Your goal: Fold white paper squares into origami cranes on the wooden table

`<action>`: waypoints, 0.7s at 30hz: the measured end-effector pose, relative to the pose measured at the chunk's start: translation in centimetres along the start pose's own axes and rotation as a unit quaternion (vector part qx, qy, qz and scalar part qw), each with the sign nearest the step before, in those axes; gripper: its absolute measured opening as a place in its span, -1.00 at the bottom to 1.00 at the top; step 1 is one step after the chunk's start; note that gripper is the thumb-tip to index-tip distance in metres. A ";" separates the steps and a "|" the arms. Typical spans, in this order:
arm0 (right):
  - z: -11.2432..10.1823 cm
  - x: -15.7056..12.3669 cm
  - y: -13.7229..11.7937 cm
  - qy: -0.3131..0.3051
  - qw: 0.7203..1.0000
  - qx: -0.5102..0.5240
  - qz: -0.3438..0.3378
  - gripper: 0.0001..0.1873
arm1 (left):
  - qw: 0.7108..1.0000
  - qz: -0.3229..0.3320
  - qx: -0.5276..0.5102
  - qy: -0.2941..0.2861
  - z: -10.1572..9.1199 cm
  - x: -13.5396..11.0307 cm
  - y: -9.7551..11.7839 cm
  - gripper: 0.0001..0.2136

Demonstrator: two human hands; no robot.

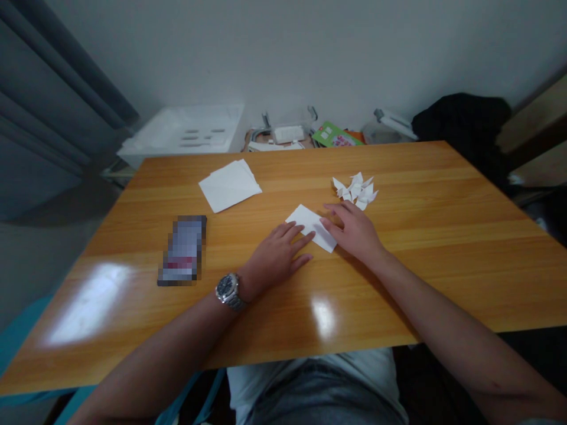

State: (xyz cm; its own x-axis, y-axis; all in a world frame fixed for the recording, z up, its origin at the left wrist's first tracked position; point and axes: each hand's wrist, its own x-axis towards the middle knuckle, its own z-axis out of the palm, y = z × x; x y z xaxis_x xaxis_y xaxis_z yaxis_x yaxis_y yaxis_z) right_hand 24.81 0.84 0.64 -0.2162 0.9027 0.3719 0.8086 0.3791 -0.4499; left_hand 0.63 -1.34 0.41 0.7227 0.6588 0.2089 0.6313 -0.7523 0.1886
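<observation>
A small piece of white paper with straight edges, seemingly folded, lies flat on the wooden table in front of me. My left hand rests on its near left part, palm down, with the fingers spread over the paper. At the paper's right end is my right hand, thumb and index finger apart, the thumb touching the edge. The other fingers of this hand are partly hidden. Just beyond it sits a cluster of folded white paper pieces with pointed tips.
A stack of white sheets lies at the back left of the table. Nearer on the left is a phone, its screen blurred. Behind the table stand a white tray-like box, a green booklet and a black bag-like thing.
</observation>
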 end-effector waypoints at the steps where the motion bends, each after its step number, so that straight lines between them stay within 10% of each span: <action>1: 0.0 0.0 -0.1 -0.011 1.000 0.005 -0.026 -0.57 | 1.000 -0.013 0.007 0.003 0.0 -0.1 0.0 -0.49; 21: 1.1 -1.5 -0.9 -0.198 0.968 -0.081 -0.131 -0.37 | 0.997 -0.081 0.002 0.019 0.8 -0.2 -0.1 -0.46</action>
State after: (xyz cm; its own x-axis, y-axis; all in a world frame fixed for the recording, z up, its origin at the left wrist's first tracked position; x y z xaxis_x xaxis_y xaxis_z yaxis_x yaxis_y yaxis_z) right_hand 23.78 -0.68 -0.41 -0.5927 0.7991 0.1008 0.7657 0.5979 -0.2372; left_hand 0.63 -1.45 -0.43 0.6003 0.7709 0.2130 0.7394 -0.6365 0.2194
